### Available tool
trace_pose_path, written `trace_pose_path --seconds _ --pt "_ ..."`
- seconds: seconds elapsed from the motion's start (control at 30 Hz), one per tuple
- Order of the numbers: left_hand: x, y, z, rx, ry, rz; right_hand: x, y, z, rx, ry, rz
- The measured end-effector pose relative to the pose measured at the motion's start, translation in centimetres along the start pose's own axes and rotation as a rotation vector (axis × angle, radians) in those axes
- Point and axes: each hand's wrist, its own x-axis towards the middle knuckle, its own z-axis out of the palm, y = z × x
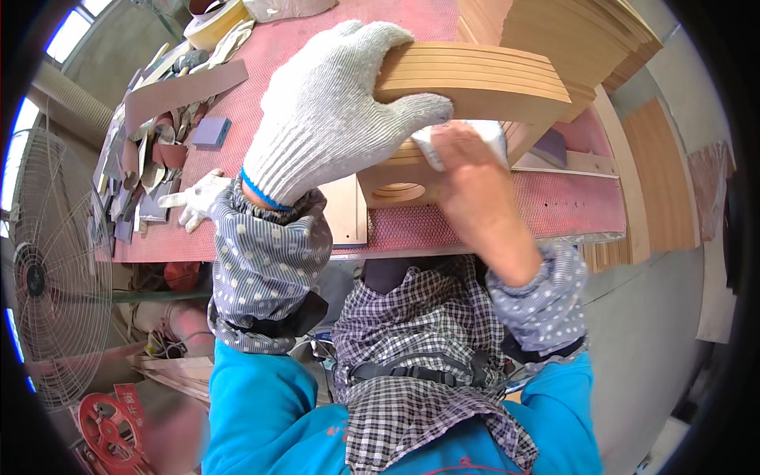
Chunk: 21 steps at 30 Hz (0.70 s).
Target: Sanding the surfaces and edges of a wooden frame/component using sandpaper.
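Note:
My left hand wears a white knit glove with a blue cuff. Its fingers and thumb grip the left end of a light-brown wooden piece with long grooves along its upper edge, raised over the table. Below it is a wooden part with a rounded hole; whether the two are joined I cannot tell. My bare right hand is closed on a white folded pad, held against the wood just under the left thumb. The pad's material is unclear, and the hand is slightly blurred.
A heap of abrasive scraps, a brown abrasive strip, a purple-grey sanding block and a loose white glove lie on the red-covered table. Stacked wooden boards stand far right. A large fan is at left.

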Motion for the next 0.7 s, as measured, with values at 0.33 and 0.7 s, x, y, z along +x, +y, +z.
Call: trace_pose_path --seconds 0.33,0.7 --pt "-0.4 -0.6 0.1 -0.004 0.084 0.023 0.3 -1.2 -1.0 -0.137 0.052 -0.073" --pt "-0.4 -0.6 0.1 -0.041 0.064 0.006 0.7 -1.4 0.2 -0.271 0.093 0.158"
